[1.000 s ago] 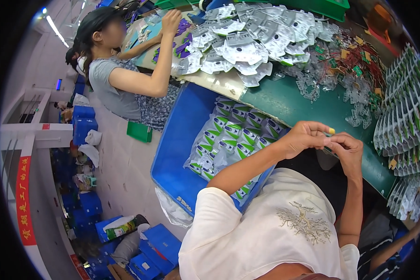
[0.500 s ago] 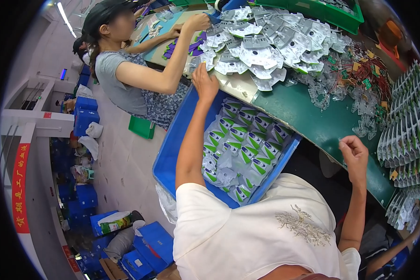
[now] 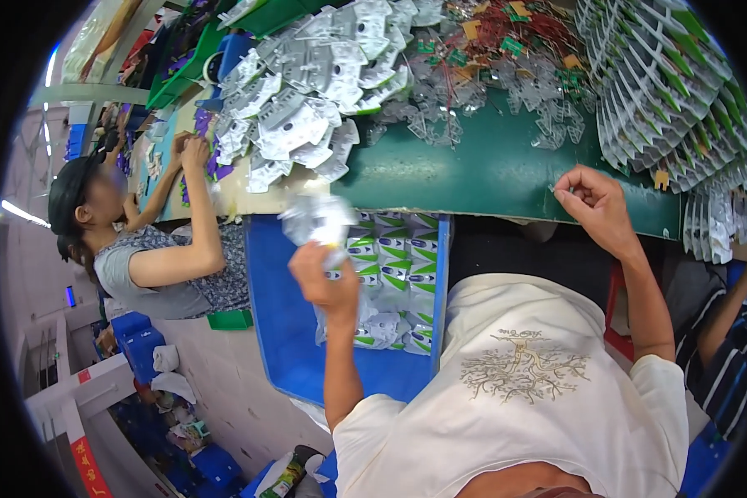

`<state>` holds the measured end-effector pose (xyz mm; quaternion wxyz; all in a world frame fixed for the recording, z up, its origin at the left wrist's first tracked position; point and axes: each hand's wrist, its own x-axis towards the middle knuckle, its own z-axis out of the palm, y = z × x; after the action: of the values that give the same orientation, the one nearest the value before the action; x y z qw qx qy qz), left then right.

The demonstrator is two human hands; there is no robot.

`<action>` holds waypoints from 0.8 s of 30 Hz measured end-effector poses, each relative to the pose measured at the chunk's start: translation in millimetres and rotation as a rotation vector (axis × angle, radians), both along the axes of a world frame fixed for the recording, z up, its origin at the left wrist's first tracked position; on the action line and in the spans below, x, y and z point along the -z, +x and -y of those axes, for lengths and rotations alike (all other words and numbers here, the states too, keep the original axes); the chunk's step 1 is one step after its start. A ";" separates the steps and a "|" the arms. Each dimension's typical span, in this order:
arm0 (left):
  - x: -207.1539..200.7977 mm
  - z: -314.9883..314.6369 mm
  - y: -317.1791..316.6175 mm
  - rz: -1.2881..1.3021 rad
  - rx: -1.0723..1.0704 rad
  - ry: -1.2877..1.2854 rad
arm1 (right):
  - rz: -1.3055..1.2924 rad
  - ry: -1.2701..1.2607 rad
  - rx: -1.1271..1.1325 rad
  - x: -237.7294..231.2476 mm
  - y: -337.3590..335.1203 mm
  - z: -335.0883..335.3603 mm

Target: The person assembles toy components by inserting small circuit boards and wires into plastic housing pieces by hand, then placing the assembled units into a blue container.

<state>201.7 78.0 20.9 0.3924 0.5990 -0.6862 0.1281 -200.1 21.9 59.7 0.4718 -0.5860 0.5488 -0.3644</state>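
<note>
My left hand [image 3: 328, 278] is closed on a white-and-silver plastic shell [image 3: 319, 217], blurred by motion, above the blue bin [image 3: 280, 353]. It looks like the shells in the heaped pile [image 3: 332, 62] on the table. In the bin lie rows of white, green and purple plastic units [image 3: 407, 257], some under clear wrapping. My right hand [image 3: 596, 203] hovers at the near edge of the green tabletop [image 3: 473, 170]. Its thumb and fingertips are pinched together; a tiny glint shows there, too small to name.
Clear plastic pieces [image 3: 556, 124] and red wires [image 3: 527, 41] with small green boards lie at the back. Stacked green-and-white shells [image 3: 639, 100] rise on the right. A co-worker [image 3: 158, 257] sits at the left, handling parts. Another person's arm [image 3: 730, 290] shows at far right.
The view has turned. My left hand has come back from the pile toward me and over the bin, carrying a shell. My right hand remains pinched by the table edge.
</note>
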 end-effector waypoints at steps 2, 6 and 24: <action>-0.3 -0.1 -56.1 -0.077 0.249 0.111 | -0.095 -0.055 -0.062 0.7 -1.6 1.4; 10.8 23.9 -131.9 -0.178 0.676 0.262 | -0.154 -0.235 -0.124 -4.6 20.5 1.9; 4.2 104.2 -114.9 -0.337 0.379 0.170 | -0.667 -0.628 -0.476 19.6 57.8 24.3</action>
<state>86.8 -26.2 16.7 0.4663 0.5034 -0.7195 -0.1071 -142.3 -2.4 40.1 0.1424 -0.8923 0.3852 -0.1874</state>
